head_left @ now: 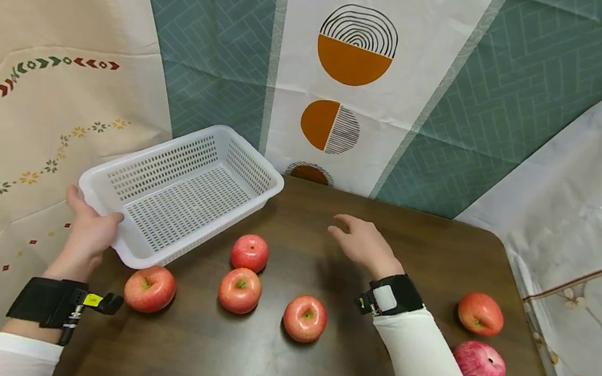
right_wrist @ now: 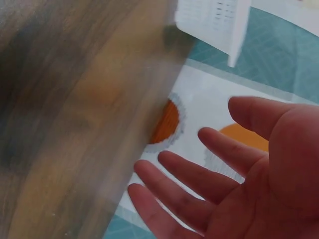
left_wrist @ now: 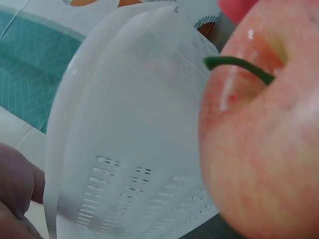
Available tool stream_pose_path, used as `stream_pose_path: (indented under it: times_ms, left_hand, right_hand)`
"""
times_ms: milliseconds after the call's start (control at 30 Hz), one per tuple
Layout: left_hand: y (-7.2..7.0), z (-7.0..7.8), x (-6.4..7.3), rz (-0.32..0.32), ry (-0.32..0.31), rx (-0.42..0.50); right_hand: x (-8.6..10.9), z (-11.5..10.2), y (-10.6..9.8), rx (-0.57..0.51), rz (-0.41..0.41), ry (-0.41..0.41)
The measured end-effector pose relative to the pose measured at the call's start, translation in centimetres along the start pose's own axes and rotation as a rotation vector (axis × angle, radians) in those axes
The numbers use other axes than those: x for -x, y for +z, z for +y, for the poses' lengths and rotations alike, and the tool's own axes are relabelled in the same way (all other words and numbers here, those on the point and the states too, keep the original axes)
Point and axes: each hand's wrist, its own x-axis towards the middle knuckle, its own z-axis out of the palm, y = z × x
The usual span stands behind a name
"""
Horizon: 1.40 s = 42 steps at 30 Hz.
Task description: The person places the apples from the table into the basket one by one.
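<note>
My left hand (head_left: 89,232) grips the near left corner of a white plastic basket (head_left: 188,207), thumb over the rim. The basket has slotted walls and holds nothing. Just beside that corner, a red-yellow apple (head_left: 150,289) with a green stem fills the right of the left wrist view (left_wrist: 264,149). My right hand (head_left: 365,245) is over the table with nothing in it; its fingers spread loosely in the right wrist view (right_wrist: 239,184). Between the hands are three more apples: one (head_left: 249,252) behind another (head_left: 240,290), and a third (head_left: 305,318) nearer my right arm.
On the brown table (head_left: 263,375), a reddish apple (head_left: 481,314) lies at the right. Two darker pink round fruits (head_left: 478,365) sit beside my right forearm, partly covered by the sleeve. Patterned cloth (head_left: 231,24) hangs behind the table and along both sides.
</note>
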Motion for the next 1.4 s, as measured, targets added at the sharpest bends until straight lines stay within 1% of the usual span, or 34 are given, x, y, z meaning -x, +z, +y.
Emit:
stream_pose_path:
  times_ms: [100,200,300,333,433,600,667,767,867,933,1000,1133,1200,1233,1400]
  left_hand:
    - [-0.4,0.0,-0.5,0.002,-0.012,-0.003]
    - [-0.6,0.0,-0.8,-0.004,-0.047,0.053]
    - [-0.4,0.0,-1.1,-0.018,-0.060,0.088]
    - [-0.3,0.0,-1.2,-0.025,-0.053,0.093]
    - [0.4,-0.1,-1.6,-0.046,-0.007,0.088]
    - [1.2,-0.1,-2.1,-0.104,0.045,0.083]
    - [1.1,0.0,-2.3,-0.133,0.067,0.055]
    - [0.8,0.0,-2.9,-0.186,0.114,-0.013]
    - [0.3,0.2,-3.5,-0.236,0.177,-0.092]
    - [0.1,0.5,-3.7,-0.260,0.200,-0.143]
    - [0.1,0.9,-3.8,-0.261,0.194,-0.180]
    - [0.3,1.7,-3.3,-0.247,0.116,-0.211]
    - [0.4,1.9,-3.0,-0.246,0.101,-0.213]
    - [0.5,2.0,-3.0,-0.244,0.102,-0.223]
    - [1.3,2.1,-2.9,-0.249,0.158,-0.270]
  right_hand:
    - [-1.5,-1.4,0.3,0.019,0.005,0.031]
    - [-3.0,-3.2,0.6,0.041,0.020,0.060]
    - [-4.5,-4.8,0.9,0.032,0.034,0.071]
    - [-4.9,-5.2,1.1,0.022,0.038,0.074]
    - [-5.9,-5.9,1.6,-0.025,0.050,0.085]
    - [-7.1,-6.1,2.5,-0.114,0.063,0.082]
    - [-7.4,-6.1,2.7,-0.147,0.073,0.069]
    - [-7.8,-6.2,2.9,-0.178,0.092,0.052]
    - [-8.0,-6.4,3.1,-0.175,0.109,0.036]
    - [-8.0,-6.5,3.1,-0.158,0.115,0.027]
    - [-8.1,-6.5,3.2,-0.147,0.122,0.023]
    - [-8.0,-6.4,3.2,-0.156,0.128,0.038]
    - [-7.9,-6.2,3.3,-0.164,0.135,0.045]
    - [-7.8,-6.1,3.3,-0.168,0.138,0.049]
    - [-7.2,-4.9,3.5,-0.195,0.159,0.068]
